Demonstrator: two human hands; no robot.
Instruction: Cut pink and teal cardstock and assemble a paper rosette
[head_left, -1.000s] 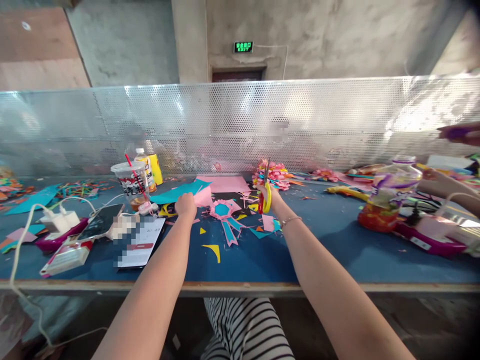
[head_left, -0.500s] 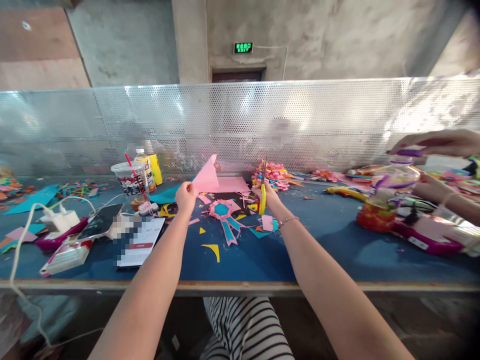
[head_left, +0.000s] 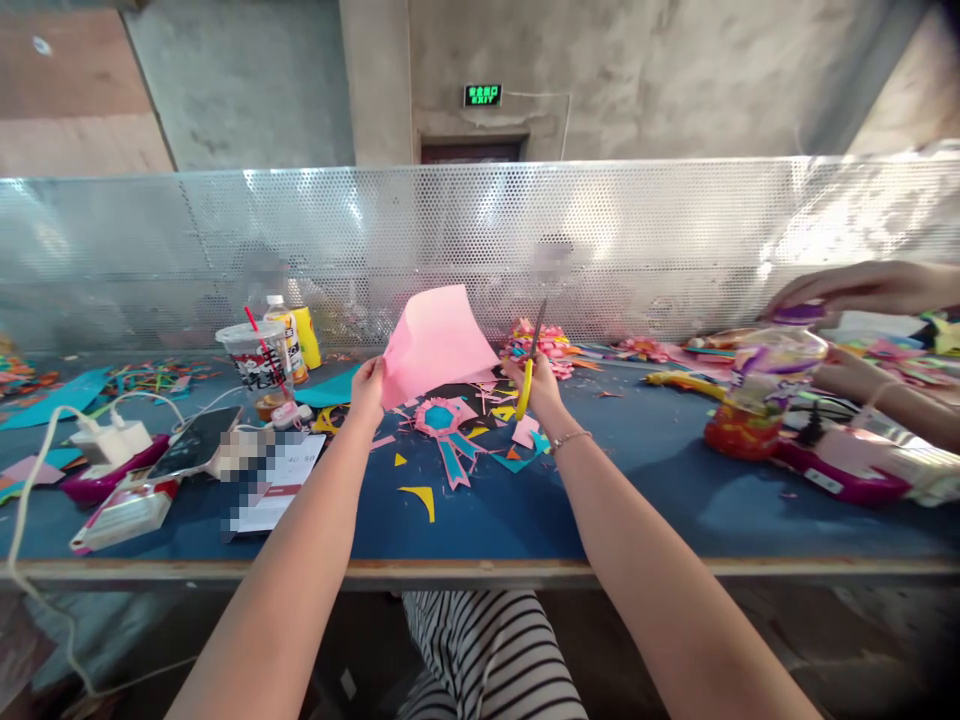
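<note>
A sheet of pink paper (head_left: 442, 340) is raised over the table, bowed upward along its far edge. My left hand (head_left: 369, 386) pinches its left side. At its lower right corner is my right hand (head_left: 541, 385), closed round yellow-handled scissors (head_left: 526, 385) whose blades point up and away. Whether those fingers also grip the paper's corner I cannot tell. Just below the sheet, a pink and blue paper rosette (head_left: 442, 418) with two ribbon tails lies flat. Yellow, pink and blue paper scraps (head_left: 420, 497) are scattered about it.
On the left stand a plastic cup with a red straw (head_left: 259, 365) and a bottle (head_left: 283, 335), near phones and cables. A pile of pink paper pieces (head_left: 551, 345) lies behind my right hand. Further right, another person's hands (head_left: 862, 290) are by a purple-capped bottle (head_left: 772, 370).
The pink paper, folded to a point in my left hand before, is now spread out wide. The sheet that lay flat behind it no longer shows there. My right hand has come to the paper's corner.
</note>
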